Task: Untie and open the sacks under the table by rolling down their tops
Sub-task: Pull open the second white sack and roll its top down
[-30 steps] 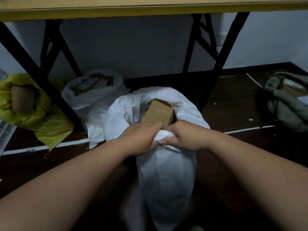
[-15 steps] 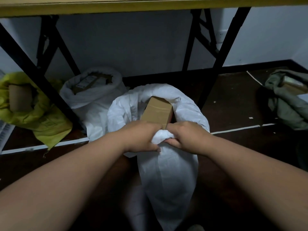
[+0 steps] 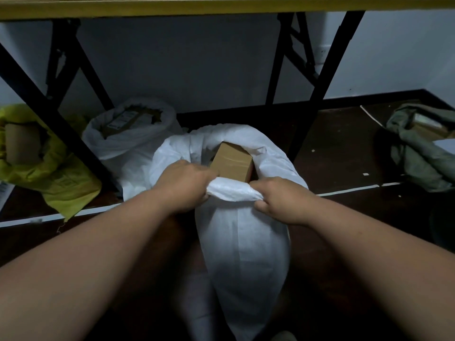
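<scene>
Sack in play: the white woven plastic sack point(image 3: 243, 242) stands on the dark floor point(image 3: 344, 168) at the front of the wooden table point(image 3: 221, 6), mouth open, brown cardboard box point(image 3: 232, 163) showing inside.
Left hand point(image 3: 184, 185): clenched on the near rim, at its left end.
Right hand point(image 3: 278, 198): pinching the same rim at its right end, thumb underneath.
Key relation: the bunched rim runs left to right between the two hands, directly under them; both equally near, so the roll goes outward and down.
Neighbours: second white sack point(image 3: 128, 134) and yellow sack point(image 3: 49, 178) behind left, already open.
Judgement: roll just starting here.
</scene>
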